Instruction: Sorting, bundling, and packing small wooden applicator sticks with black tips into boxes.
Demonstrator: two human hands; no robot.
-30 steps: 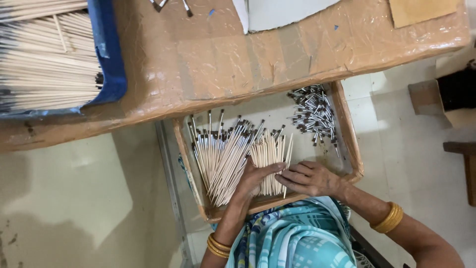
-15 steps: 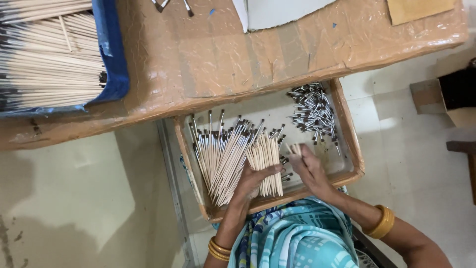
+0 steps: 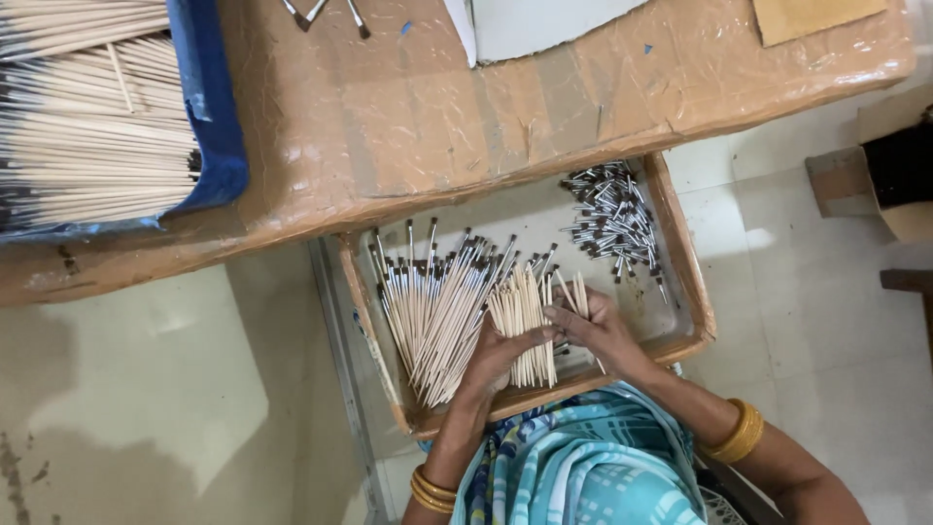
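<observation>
Both hands, left hand (image 3: pixel 501 352) and right hand (image 3: pixel 603 331), are closing on a bundle of bare wooden sticks (image 3: pixel 523 316) inside the wooden tray (image 3: pixel 692 292); loose grip risks scattering them into the adjacent finished brushes (image 3: pixel 432 306).

You get a single view, from the camera on the person's head, looking almost straight down. It sits fairly high, so the brown table (image 3: pixel 466 117) fills the top, the wooden tray (image 3: pixel 680 262) lies mid-frame, and the floor shows on both sides. Both hands enter from the bottom edge, nearest the lens
</observation>
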